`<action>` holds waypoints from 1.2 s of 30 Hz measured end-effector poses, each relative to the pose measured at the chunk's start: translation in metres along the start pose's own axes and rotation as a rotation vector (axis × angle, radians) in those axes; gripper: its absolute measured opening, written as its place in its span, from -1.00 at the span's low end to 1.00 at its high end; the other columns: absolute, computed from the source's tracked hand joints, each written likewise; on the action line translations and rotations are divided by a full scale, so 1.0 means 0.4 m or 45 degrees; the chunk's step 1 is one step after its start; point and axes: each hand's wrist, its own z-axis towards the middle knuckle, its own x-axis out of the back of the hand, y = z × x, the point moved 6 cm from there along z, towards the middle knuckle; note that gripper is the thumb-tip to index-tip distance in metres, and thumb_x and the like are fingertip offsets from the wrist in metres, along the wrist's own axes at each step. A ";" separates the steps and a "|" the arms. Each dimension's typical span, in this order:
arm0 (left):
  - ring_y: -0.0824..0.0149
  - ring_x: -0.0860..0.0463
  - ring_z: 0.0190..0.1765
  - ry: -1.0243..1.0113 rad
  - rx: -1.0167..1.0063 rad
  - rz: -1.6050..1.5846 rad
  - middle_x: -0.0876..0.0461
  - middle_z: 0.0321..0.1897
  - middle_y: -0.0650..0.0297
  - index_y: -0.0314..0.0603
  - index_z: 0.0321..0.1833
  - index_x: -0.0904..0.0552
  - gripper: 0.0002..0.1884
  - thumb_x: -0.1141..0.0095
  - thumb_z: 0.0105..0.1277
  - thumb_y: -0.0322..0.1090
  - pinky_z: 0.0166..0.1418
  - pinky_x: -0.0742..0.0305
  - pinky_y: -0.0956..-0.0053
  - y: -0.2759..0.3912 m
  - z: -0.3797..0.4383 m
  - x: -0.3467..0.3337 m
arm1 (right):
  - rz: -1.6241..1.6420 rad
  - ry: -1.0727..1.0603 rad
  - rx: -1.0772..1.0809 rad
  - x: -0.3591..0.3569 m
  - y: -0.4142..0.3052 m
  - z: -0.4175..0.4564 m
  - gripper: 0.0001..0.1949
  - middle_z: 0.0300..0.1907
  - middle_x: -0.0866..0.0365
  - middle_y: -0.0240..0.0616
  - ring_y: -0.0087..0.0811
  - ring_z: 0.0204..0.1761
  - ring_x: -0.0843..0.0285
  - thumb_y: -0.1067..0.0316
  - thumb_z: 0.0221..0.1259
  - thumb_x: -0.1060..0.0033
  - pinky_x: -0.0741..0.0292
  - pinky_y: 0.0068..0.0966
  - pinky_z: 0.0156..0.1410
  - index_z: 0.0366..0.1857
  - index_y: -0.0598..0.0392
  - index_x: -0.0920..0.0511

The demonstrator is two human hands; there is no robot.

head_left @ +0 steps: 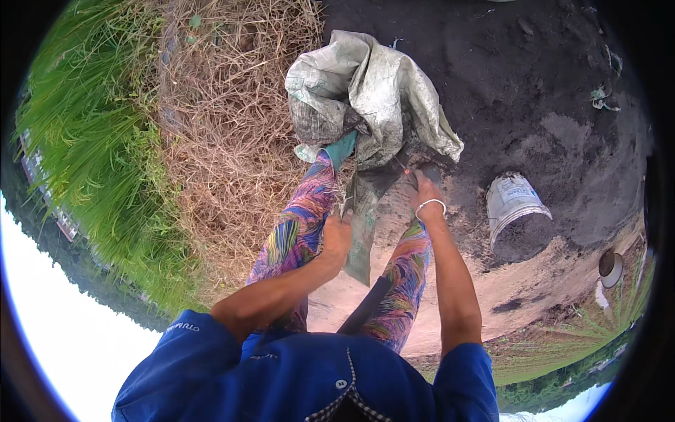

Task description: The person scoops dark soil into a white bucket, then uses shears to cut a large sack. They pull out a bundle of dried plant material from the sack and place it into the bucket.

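Note:
A dirty white woven plastic sack [379,79] lies crumpled on the ground before my feet. From it a greenish-grey flap [364,227] hangs between my legs. My left hand [336,235] is closed at the left edge of this flap, where pale frayed strands show above the thumb. My right hand [426,195], with a white band at the wrist, grips a slim tool [406,170] with a small red part. The tool's dark far end reaches towards the sack's lower edge; its exact kind is unclear.
Dry straw [227,116] covers the ground on the left, with tall green grass [100,142] beyond. Dark soil [490,79] spreads on the right. A white plastic bucket [514,198] lies tipped there, dark matter at its mouth. A smaller round container [611,270] is farther right.

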 end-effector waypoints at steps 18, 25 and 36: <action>0.51 -0.34 -0.41 -0.499 0.060 -0.324 -0.46 -0.56 0.29 -0.39 -0.19 -0.57 -0.77 0.04 0.44 -0.31 -0.28 -0.36 0.48 0.072 -0.213 0.061 | -1.041 -0.455 0.321 -0.065 0.056 0.193 -0.83 -0.26 -0.69 -0.07 -0.14 -0.15 -0.68 0.33 0.18 -0.03 -0.59 -0.28 -0.08 -0.35 0.05 -0.66; 0.52 -0.33 -0.40 -0.514 -0.019 -0.345 -0.48 -0.52 0.35 -0.40 -0.16 -0.54 -0.77 0.03 0.44 -0.31 -0.29 -0.34 0.48 0.029 -0.249 0.187 | -1.219 -0.366 0.013 0.219 0.240 0.103 -0.81 -0.27 -0.69 -0.09 -0.14 -0.16 -0.68 0.32 0.18 -0.04 -0.58 -0.27 -0.06 -0.24 0.02 -0.66; 0.40 -0.35 -0.52 -0.632 0.070 -0.034 -0.44 -0.63 0.09 -0.39 -0.25 -0.55 -0.73 -0.01 0.42 -0.25 -0.36 -0.38 0.36 0.055 -0.263 0.141 | -1.018 -0.766 0.540 -0.079 -0.114 0.091 -0.86 -0.27 -0.70 -0.14 -0.12 -0.17 -0.68 0.36 0.12 -0.10 -0.58 -0.26 -0.08 -0.36 0.10 -0.66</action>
